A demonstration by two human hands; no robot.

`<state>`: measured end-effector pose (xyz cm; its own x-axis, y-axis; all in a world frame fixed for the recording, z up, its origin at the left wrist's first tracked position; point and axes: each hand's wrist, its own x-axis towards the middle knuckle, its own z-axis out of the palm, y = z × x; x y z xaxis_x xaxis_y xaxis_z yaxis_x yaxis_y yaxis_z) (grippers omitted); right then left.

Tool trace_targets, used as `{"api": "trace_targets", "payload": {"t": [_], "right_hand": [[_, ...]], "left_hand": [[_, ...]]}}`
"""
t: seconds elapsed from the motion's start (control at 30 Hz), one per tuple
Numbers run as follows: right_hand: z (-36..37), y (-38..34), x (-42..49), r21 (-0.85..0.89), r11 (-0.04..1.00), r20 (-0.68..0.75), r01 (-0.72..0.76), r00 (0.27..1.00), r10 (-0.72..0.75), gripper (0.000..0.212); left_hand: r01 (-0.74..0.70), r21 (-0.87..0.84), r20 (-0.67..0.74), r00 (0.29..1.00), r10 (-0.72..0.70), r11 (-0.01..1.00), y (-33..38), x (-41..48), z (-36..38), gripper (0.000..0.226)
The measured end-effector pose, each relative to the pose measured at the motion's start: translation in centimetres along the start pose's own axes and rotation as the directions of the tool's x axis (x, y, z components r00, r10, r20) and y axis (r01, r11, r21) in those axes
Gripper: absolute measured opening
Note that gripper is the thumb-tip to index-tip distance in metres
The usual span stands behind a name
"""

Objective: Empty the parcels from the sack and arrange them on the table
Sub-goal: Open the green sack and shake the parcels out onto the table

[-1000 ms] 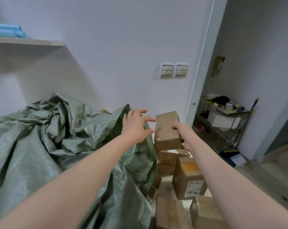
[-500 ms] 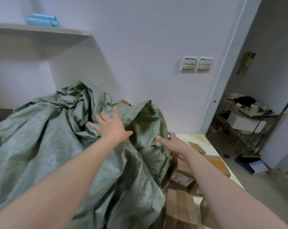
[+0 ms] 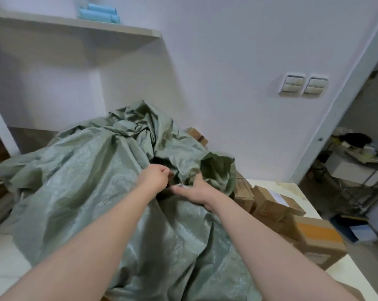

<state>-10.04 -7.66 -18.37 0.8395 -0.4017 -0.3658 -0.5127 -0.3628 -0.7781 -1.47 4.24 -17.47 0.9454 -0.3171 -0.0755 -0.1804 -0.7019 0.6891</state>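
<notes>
A large crumpled green woven sack (image 3: 92,187) covers most of the table. My left hand (image 3: 154,178) is closed on a fold of the sack at its dark opening. My right hand (image 3: 196,190) grips the sack's edge just to the right of that opening, thumb pointing left. Several brown cardboard parcels (image 3: 268,205) lie on the cream table (image 3: 292,187) to the right of the sack, one with a white label. A bigger box with orange tape (image 3: 316,237) lies nearer me. Another parcel (image 3: 195,134) peeks out behind the sack by the wall.
A wall shelf (image 3: 75,27) with light blue rolls (image 3: 99,13) hangs above the sack. Two light switches (image 3: 303,84) are on the wall. Through the doorway at right stands a cluttered metal rack (image 3: 357,161). The table's right edge drops to the floor.
One second ago my right hand held a parcel above the pile; it has let go of it. Both hands moved left to the sack and closed on its cloth at the opening.
</notes>
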Motion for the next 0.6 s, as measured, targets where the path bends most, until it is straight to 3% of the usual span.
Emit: {"api": "trace_targets", "payload": {"t": [0.07, 0.13, 0.23, 0.3, 0.37, 0.5, 0.53, 0.6], "right_hand": [[0.3, -0.8, 0.8, -0.174, 0.976, -0.111, 0.13, 0.982, -0.151, 0.069], [-0.6, -1.9, 1.4, -0.257, 0.936, -0.209, 0.24, 0.932, -0.296, 0.039], [-4.7, -3.7, 1.0, -0.127, 0.915, -0.396, 0.383, 0.826, -0.401, 0.038], [-8.8, -4.2, 0.3, -0.091, 0.886, -0.535, 0.454, 0.728, -0.428, 0.04], [-13.5, -3.7, -0.4, -0.099, 0.878, -0.666, 0.467, 0.625, -0.408, 0.041], [-22.6, 0.7, -1.1, -0.098, 0.946, -0.855, 0.309, 0.461, -0.239, 0.039], [-24.5, 2.1, -1.2, -0.102, 0.975, -0.868, 0.197, 0.46, -0.184, 0.038], [-27.0, 5.0, -1.4, -0.121, 0.98, -0.847, -0.158, 0.531, -0.019, 0.038]], "left_hand": [[0.001, -0.069, -0.067, 0.998, -0.006, 0.998, 1.2, 0.1, 0.3, 0.038], [0.034, -0.082, -0.182, 0.982, -0.049, 0.996, 3.2, -0.1, 0.2, 0.022], [0.083, -0.118, -0.361, 0.925, -0.121, 0.989, 7.2, -0.1, -0.4, 0.046], [0.034, -0.158, -0.459, 0.883, -0.104, 0.987, 9.8, 0.1, -0.5, 0.055], [-0.066, -0.205, -0.453, 0.891, -0.035, 0.977, 12.8, 0.1, 0.3, 0.058], [-0.401, -0.244, -0.324, 0.892, 0.315, 0.883, 19.1, -1.7, 4.6, 0.06], [-0.453, -0.241, -0.264, 0.882, 0.391, 0.858, 20.2, -2.2, 6.0, 0.06], [-0.516, -0.183, -0.159, 0.856, 0.493, 0.837, 21.5, -3.1, 8.8, 0.061]]}}
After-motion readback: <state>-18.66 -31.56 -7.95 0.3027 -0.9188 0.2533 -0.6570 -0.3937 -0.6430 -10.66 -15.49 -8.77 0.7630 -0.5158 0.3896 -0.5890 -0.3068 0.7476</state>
